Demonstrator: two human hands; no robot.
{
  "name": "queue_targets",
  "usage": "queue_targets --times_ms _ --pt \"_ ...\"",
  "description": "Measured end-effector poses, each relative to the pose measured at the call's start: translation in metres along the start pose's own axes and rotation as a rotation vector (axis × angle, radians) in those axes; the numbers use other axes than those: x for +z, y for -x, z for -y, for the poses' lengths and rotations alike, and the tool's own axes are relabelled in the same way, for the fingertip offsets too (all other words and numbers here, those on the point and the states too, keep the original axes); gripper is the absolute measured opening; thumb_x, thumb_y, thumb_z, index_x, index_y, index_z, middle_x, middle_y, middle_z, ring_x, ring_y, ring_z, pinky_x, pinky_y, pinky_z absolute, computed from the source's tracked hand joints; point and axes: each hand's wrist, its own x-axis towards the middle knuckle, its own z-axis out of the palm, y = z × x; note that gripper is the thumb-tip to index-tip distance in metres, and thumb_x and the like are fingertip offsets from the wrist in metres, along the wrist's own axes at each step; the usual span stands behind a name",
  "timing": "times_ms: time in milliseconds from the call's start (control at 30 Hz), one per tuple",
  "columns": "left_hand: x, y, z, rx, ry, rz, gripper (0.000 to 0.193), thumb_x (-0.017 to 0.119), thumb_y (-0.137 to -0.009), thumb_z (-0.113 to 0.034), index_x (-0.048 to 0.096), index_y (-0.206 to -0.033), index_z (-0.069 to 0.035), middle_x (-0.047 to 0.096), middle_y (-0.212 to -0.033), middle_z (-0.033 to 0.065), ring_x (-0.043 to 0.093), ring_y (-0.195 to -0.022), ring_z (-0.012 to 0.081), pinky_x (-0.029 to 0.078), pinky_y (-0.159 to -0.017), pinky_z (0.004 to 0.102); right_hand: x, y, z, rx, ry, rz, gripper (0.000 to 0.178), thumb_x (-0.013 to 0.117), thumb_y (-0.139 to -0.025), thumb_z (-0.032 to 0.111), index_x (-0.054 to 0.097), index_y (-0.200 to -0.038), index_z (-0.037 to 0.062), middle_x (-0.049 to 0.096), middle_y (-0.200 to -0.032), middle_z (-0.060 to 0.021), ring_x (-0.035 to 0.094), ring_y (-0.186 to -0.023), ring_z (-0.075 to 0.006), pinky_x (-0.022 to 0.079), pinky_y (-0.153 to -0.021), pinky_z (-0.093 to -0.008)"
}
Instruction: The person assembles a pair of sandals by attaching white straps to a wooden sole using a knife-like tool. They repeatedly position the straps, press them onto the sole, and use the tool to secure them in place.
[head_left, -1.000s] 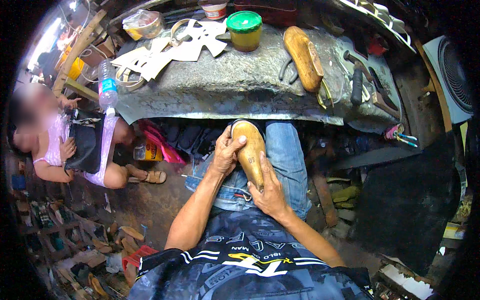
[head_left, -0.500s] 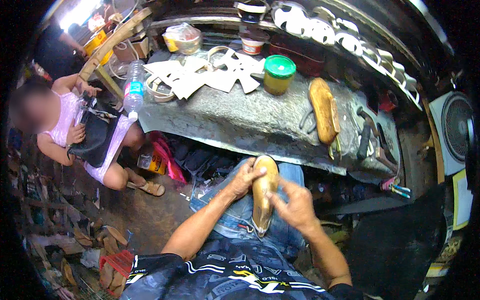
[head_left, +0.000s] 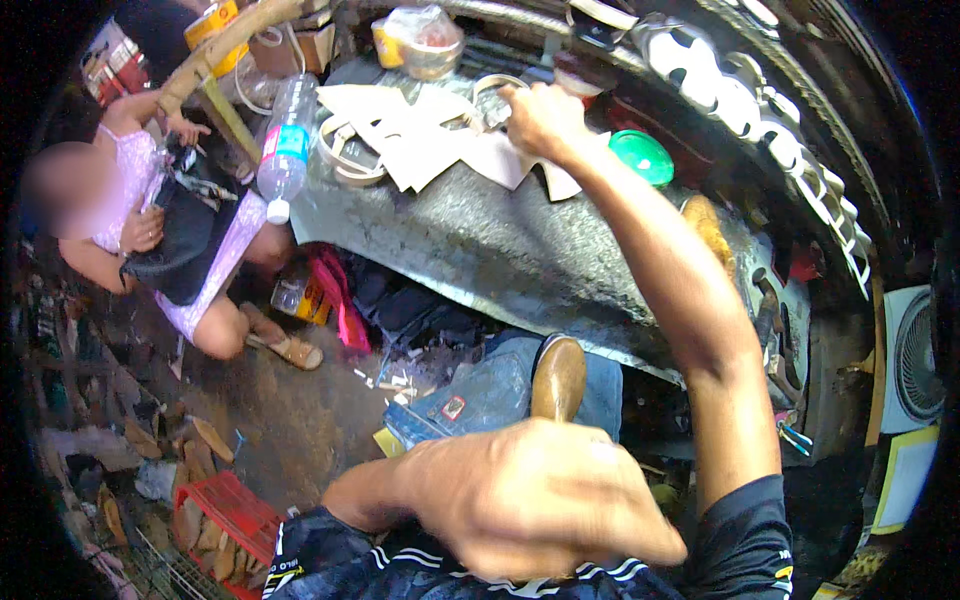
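Observation:
A worn golden-brown shoe last (head_left: 558, 375) rests on my jeans between my legs, its lower part hidden behind my left hand (head_left: 540, 490). That hand is raised close to the camera, its back showing. Its fingers are curled, slightly blurred, and whatever they hold is hidden. Across the workbench stretches my right arm. My right hand (head_left: 545, 120) is closed at the looped end of a white shoe upper (head_left: 490, 90), fingertips on its strap. More white cut shoe pieces (head_left: 425, 150) lie spread beside it.
A plastic bottle (head_left: 287, 150) stands at the bench's left end. Near my right forearm are a green-lidded tub (head_left: 642, 158) and another last (head_left: 706, 235). White uppers (head_left: 690, 75) line a rack behind. A seated person (head_left: 130, 210) is at left; a fan (head_left: 915, 360) at right.
My right hand has left the shoe last and reached up over the bench to the white pieces. My left hand has let go of the last's top and risen toward the camera.

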Motion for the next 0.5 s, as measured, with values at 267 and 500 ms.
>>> queue_targets --times_ms 267,500 --pt "-0.026 0.049 -0.041 0.330 -0.048 -0.355 0.026 0.074 -0.094 -0.017 0.070 -0.114 -0.001 0.073 -0.128 0.0200 0.069 -0.114 0.0309 0.055 -0.098 0.0442 0.024 -0.014 -0.021 0.075 -0.144 0.022 0.041 0.069 -0.088 0.025 0.077 -0.127 0.0132 0.078 -0.116 -0.0259 0.075 -0.112 -0.0430 0.058 -0.099 -0.0528" --pt "0.025 0.127 0.125 -1.045 -0.833 -0.524 0.070 0.082 -0.093 -0.034 0.058 -0.145 0.008 0.064 -0.140 0.0250 0.059 -0.133 0.0431 0.044 -0.118 0.0485 -0.023 0.017 -0.014 0.296 -0.606 -0.193 0.052 0.072 -0.090 0.040 0.075 -0.131 0.0083 0.078 -0.113 -0.0265 0.075 -0.109 -0.0432 0.058 -0.098 -0.0508"
